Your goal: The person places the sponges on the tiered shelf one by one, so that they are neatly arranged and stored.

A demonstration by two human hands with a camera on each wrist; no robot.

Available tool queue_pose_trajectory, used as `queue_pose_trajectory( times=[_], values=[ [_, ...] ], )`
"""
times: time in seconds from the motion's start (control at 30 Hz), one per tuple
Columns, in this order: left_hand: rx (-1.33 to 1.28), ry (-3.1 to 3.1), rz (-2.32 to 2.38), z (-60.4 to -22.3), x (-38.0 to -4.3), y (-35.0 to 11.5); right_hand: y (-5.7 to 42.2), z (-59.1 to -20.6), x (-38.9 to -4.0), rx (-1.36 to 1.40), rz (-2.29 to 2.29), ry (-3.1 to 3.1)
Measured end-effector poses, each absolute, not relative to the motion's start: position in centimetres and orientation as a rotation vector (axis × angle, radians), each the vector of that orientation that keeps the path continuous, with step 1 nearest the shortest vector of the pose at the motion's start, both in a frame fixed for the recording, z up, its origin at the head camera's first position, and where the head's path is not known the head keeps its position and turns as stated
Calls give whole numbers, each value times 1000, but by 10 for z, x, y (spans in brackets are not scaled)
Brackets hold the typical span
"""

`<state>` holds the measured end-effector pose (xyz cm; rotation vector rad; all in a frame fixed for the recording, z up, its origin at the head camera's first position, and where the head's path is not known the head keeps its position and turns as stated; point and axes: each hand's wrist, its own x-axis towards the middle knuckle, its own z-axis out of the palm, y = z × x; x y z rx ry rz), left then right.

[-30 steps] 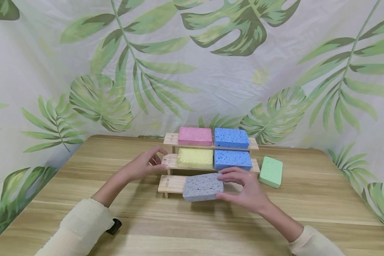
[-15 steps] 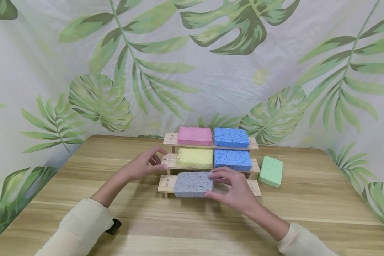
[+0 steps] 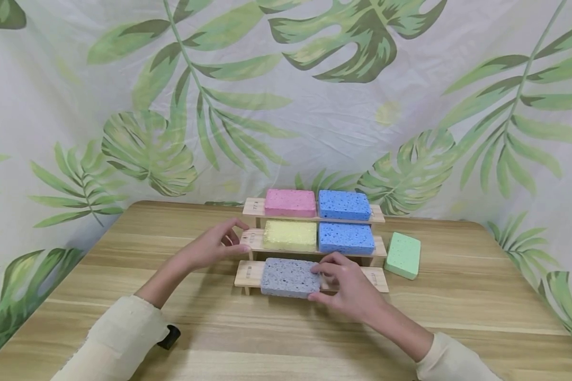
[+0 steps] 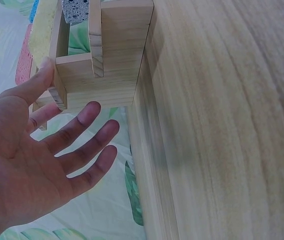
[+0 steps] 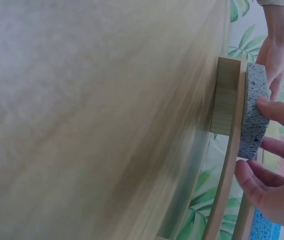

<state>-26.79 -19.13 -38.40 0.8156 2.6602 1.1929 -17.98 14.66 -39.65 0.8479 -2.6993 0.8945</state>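
Note:
A grey speckled sponge (image 3: 289,277) lies along the lowest step of a three-step wooden rack (image 3: 250,273), left of its middle. My right hand (image 3: 350,288) holds the sponge's right end, thumb at the front edge and fingers at the back. In the right wrist view, the thumb touches the sponge (image 5: 255,110), its flat side close against the plank. On the other side, my left hand (image 3: 215,246) pinches the left end of the middle step between thumb and index finger. The left wrist view shows the remaining fingers of this hand (image 4: 36,155) spread out.
A pink sponge (image 3: 290,203) and a blue sponge (image 3: 344,205) sit on the top step. The middle step carries a yellow sponge (image 3: 290,235) and another blue sponge (image 3: 346,237). Right of the rack, a green sponge (image 3: 403,255) lies on the wooden table (image 3: 248,338).
My right hand has brought the grey sponge leftward and down onto the lowest step, and its tilt has levelled out. The left hand stays at the middle step.

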Motion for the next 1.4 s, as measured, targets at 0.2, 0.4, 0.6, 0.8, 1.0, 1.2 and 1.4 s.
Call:
queue_pose_trajectory(
  times=[0.2, 0.4, 0.6, 0.8, 1.0, 1.2, 1.4],
  values=[
    [811, 2664, 1189, -384, -268, -192, 148, -394, -180, 850, 876, -2754],
    [809, 2671, 1179, -384, -268, -192, 148, -394, -186, 900, 1042, -2750],
    [808, 2668, 1179, -383, -268, -191, 147, -396, -191, 895, 1183, -2706],
    [811, 2659, 1187, -383, -269, -191, 144, -399, -194, 880, 1220, -2638],
    [808, 2656, 1189, -383, -269, -192, 140, -400, -198, 869, 1228, -2641],
    [805, 2664, 1184, -385, -270, -192, 138, -401, -201, 847, 1242, -2668],
    [802, 2670, 1188, -385, -269, -191, 138, -400, -202, 828, 1257, -2690]
  ],
)
